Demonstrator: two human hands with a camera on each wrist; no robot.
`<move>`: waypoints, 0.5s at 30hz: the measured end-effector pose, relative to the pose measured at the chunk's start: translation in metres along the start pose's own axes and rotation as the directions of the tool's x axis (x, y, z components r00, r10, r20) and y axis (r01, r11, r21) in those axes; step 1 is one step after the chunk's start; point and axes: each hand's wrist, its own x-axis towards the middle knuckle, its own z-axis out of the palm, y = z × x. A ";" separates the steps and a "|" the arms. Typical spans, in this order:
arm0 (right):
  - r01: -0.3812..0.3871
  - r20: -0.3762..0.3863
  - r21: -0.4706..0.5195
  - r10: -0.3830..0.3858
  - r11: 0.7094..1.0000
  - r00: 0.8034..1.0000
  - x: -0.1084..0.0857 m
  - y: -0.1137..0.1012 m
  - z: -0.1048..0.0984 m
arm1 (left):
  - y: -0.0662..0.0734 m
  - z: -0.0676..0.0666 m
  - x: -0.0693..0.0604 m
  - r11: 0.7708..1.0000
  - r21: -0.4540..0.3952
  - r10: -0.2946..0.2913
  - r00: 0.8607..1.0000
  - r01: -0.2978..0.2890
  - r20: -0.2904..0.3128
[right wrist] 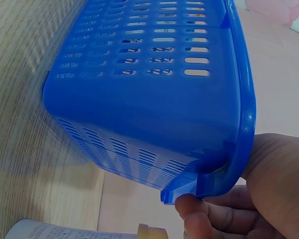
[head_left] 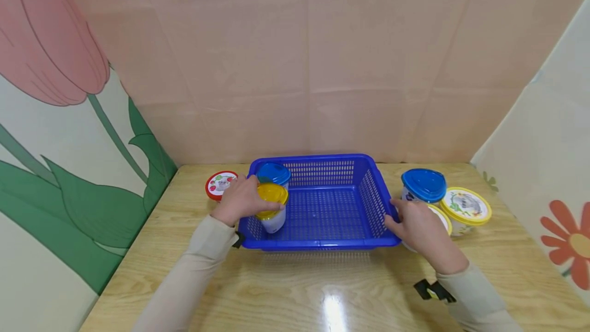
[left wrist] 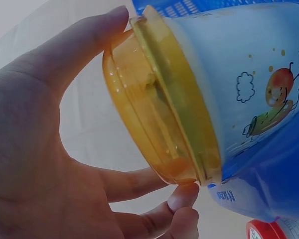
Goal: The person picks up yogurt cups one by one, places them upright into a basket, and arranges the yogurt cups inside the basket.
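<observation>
A blue plastic basket (head_left: pixel 318 243) with slotted walls stands on the table. My left hand (head_left: pixel 244 200) grips the yellow lid of a white tub (head_left: pixel 275 223) at the basket's left front; in the left wrist view thumb and fingers span the orange-yellow lid (left wrist: pixel 154 99), and small cartoon fruit decorate the tub's side. Behind it in the basket is a blue-lidded tub (head_left: pixel 274 172), partly hidden. My right hand (head_left: pixel 421 229) pinches the basket's right rim; the right wrist view shows the thumb inside and fingers under the rim (right wrist: pixel 246 114).
A red-lidded tub (head_left: pixel 221 184) stands left of the basket, partly behind my left hand. To the right are a blue-lidded tub (head_left: pixel 424 184), a yellow-rimmed tub (head_left: pixel 466 205) and another yellow-rimmed one (head_left: pixel 441 216) partly behind my right hand. A covered wall rises behind the table.
</observation>
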 end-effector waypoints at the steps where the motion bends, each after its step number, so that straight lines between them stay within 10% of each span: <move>1: 0.000 0.001 0.000 0.000 1.000 1.000 0.000 0.000 0.000 | 0.000 0.000 0.000 1.000 0.002 0.000 1.000 0.000 0.002; 15: -0.008 0.014 -0.002 0.008 1.000 1.000 -0.001 0.000 -0.001 | 0.001 0.000 -0.001 1.000 0.007 0.000 0.999 0.000 0.049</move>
